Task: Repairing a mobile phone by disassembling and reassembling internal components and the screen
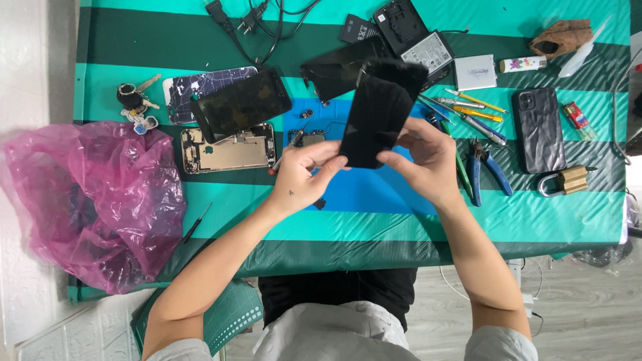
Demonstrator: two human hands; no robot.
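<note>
Both my hands hold a black phone screen panel upright above the blue work mat. My left hand grips its lower left edge with thumb and fingers. My right hand grips the lower right edge. Just behind the panel lies another black panel. An opened phone body with a dark screen resting on it lies to the left.
A pink plastic bag sits at the table's left end. Blue pliers, several screwdrivers, a black phone case, a brass padlock, keys, cables and a small screwdriver lie on the green striped cloth.
</note>
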